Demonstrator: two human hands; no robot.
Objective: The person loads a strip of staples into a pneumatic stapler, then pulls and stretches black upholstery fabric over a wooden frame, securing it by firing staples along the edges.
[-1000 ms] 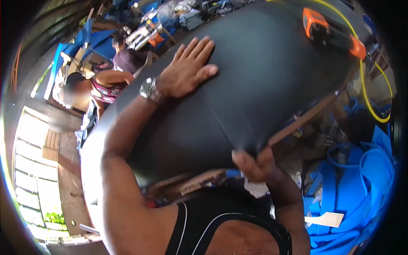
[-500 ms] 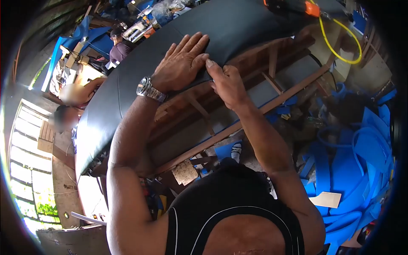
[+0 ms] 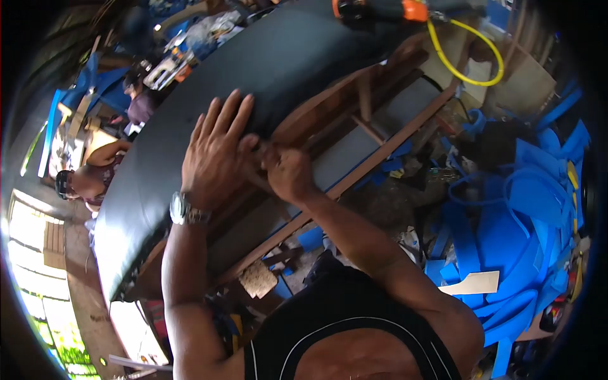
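A long curved seat frame padded in black upholstery (image 3: 253,69) stretches across the view, with its wooden ribs (image 3: 364,95) showing underneath. My left hand (image 3: 218,152), a metal watch at its wrist, lies flat on the black cover near the edge, fingers stretched out. Beside it my right hand (image 3: 290,172) is closed in a pinch at the cover's lower edge, close to the left thumb. The exact bit of material between the right fingers is partly hidden.
An orange-and-black tool (image 3: 415,10) with a yellow hose (image 3: 468,79) rests on the padding's far end. Blue foam offcuts (image 3: 500,247) are heaped at the right. Two people, one with a visible purple sleeve (image 3: 140,107), are beyond the padding at left. A sewing machine (image 3: 168,69) stands behind.
Both hands have moved left and nearer along the padded edge. The left fingers are more spread, and the right hand stays closed at the edge. The whole view has shifted slightly.
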